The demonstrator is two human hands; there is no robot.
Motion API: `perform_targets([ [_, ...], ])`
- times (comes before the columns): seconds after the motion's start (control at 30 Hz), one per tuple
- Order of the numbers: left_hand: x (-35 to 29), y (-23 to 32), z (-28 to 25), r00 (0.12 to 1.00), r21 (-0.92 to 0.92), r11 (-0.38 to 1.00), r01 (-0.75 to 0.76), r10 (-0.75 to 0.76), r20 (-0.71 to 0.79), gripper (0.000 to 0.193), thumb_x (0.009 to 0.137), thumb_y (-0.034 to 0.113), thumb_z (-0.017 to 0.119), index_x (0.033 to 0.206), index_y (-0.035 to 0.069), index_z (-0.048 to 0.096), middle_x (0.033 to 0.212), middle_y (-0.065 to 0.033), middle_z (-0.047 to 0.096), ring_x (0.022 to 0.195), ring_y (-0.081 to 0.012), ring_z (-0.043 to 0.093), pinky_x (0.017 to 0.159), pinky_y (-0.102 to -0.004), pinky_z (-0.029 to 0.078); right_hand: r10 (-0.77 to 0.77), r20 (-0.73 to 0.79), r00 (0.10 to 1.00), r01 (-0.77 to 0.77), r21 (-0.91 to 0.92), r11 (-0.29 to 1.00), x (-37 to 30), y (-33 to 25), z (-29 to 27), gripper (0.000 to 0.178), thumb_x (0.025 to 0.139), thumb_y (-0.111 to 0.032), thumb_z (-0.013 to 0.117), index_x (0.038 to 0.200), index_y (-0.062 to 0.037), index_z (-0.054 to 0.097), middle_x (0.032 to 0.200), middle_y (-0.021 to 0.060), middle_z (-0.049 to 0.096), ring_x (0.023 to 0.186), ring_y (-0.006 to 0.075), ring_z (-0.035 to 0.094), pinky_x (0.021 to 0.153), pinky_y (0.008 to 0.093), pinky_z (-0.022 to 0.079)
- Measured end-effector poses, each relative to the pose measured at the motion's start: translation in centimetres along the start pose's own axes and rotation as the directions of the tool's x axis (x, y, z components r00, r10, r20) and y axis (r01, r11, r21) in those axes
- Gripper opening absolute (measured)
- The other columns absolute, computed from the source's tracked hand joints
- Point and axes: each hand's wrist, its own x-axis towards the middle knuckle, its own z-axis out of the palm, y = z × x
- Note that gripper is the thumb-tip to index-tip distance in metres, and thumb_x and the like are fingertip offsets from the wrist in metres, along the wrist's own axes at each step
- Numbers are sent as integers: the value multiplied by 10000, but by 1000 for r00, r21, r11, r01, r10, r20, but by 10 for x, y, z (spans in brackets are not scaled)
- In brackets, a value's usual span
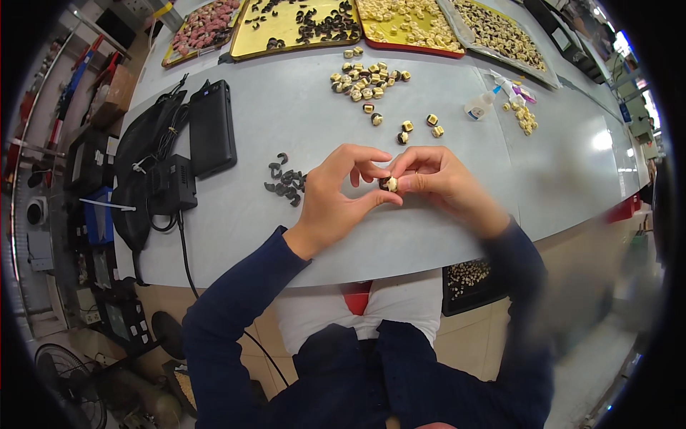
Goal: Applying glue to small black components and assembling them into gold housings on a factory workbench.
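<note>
Between the fingertips of both hands is a small rounded cream-and-dark-brown piece (389, 184), held just above the table. My left hand (333, 191) pinches its dark side with thumb and fingers. From the other side, the thumb and fingers of my right hand (444, 180) grip the cream part. Several curved black pieces (286, 184) lie in a loose heap left of my left hand. Beyond my hands, a few two-coloured pieces (438, 131) sit apart from a larger cluster of the same kind (368, 80).
Along the far edge stand trays: pink pieces (207, 28), a yellow tray (275, 44) of black ones, a red-rimmed tray (421, 47) of cream ones, and another of mixed pieces (500, 36). A blue-tipped glue bottle (480, 106) and cream pieces (525, 118) are right. Black device (212, 129) with cables, left.
</note>
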Motion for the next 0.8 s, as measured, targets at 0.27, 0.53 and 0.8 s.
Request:
perform_targets([
  [0.27,0,-2,0,996,52,996,-77,79,-32,462,592,127,838,974,91,581,812,-14,647,669,-102,555,583,-227,411,-11,-23,1000,13,60,998,-1,8,5,165,823,-75,646,950,2,574,926,81,621,850,129,590,769,258,469],
  [0.53,2,-1,-3,971,126,964,-235,238,-7,435,561,74,822,949,88,625,832,-15,649,701,-155,545,576,-245,428,-47,38,998,42,113,993,0,8,10,280,811,-125,677,984,-24,480,993,127,610,961,173,581,792,272,470],
  [0.8,29,-5,-88,993,430,899,-77,33,110,277,671,69,722,939,64,652,911,-41,642,796,-180,558,692,-277,438,-168,-214,962,160,-53,986,0,-1,-1,368,828,-168,652,1111,48,560,990,101,607,898,155,569,830,259,460],
])
